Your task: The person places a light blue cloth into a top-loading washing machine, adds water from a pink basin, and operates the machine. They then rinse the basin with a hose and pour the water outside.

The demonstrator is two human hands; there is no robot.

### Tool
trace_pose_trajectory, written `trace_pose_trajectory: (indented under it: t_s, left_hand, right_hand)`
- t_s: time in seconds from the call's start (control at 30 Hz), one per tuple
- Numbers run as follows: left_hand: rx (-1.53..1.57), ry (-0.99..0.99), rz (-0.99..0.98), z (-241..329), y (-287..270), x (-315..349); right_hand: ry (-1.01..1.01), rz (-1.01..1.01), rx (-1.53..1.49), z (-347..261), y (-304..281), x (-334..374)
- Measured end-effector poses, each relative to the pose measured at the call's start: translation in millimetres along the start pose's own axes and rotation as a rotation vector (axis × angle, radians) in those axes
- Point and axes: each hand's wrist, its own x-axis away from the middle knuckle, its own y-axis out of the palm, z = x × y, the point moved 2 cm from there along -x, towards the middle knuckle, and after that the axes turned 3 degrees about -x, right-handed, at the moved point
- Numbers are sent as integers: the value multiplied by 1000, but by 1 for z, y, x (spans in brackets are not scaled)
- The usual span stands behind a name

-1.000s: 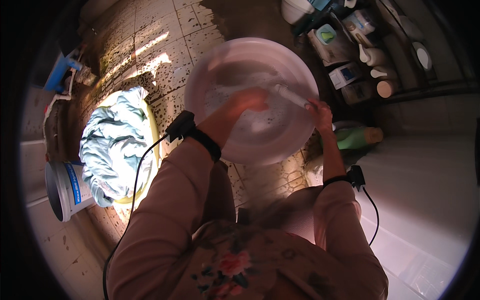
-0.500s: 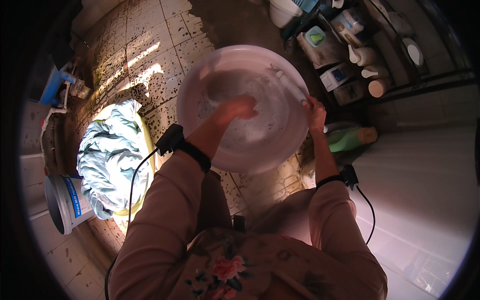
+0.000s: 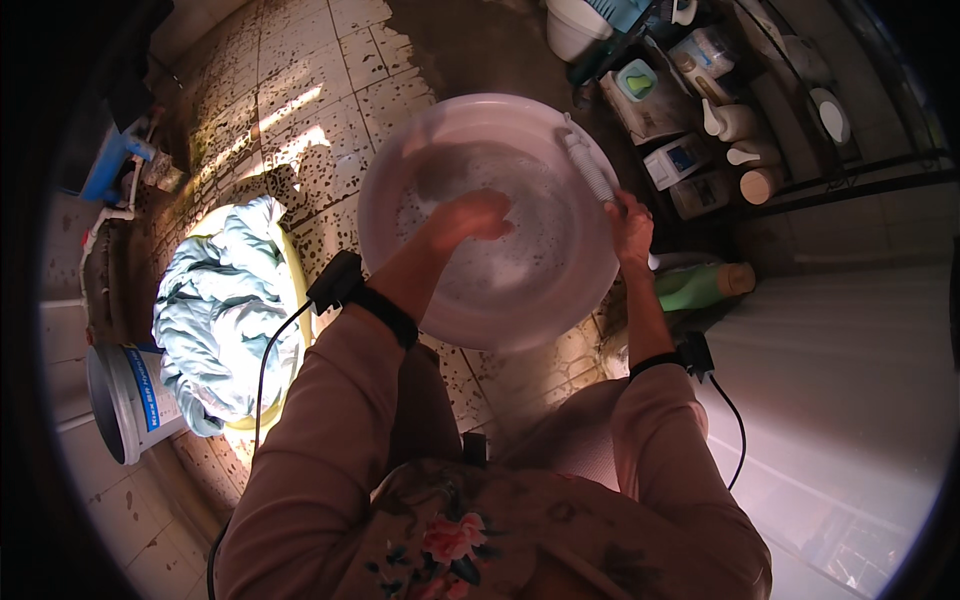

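A large pale pink basin (image 3: 490,335) holds sudsy, cloudy water (image 3: 490,265) with bubbles scattered over its surface. Just over the middle of that water is my left hand (image 3: 475,217), its fingers curled together with nothing visible in them. At the basin's right rim my right hand (image 3: 631,232) is closed round a white ribbed hose (image 3: 590,168). The hose lies slanted along the inside of the rim, its far end toward the back right of the basin.
On the left, blue-white cloth (image 3: 225,320) fills a yellow tub (image 3: 296,270), beside a white bucket (image 3: 140,400). A green bottle (image 3: 695,287) lies right of the basin. A dark rack (image 3: 850,172) with several containers stands at the far right, above a white surface (image 3: 850,350).
The hose's far end has swung toward the rim, and it lies steeper now. The water around my left hand looks calmer, with more bubbles showing. Both hands have stayed nearly in place.
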Motion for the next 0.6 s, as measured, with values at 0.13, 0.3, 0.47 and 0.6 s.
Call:
trace_pose_trajectory:
  t_s: [0.13, 0.3, 0.47, 0.6]
  left_hand:
    - [7, 17, 12, 2, 2, -4]
    - [-26, 81, 24, 3, 5, -8]
    - [-27, 101, 65, 7, 4, -4]
    - [-26, 77, 30, 12, 0, -1]
  right_hand:
    - [-13, -94, -47, 15, -1, 3]
    - [57, -257, -117, 26, -3, 8]
    - [24, -229, -139, 23, -5, 10]
    - [12, -236, -164, 22, -7, 10]
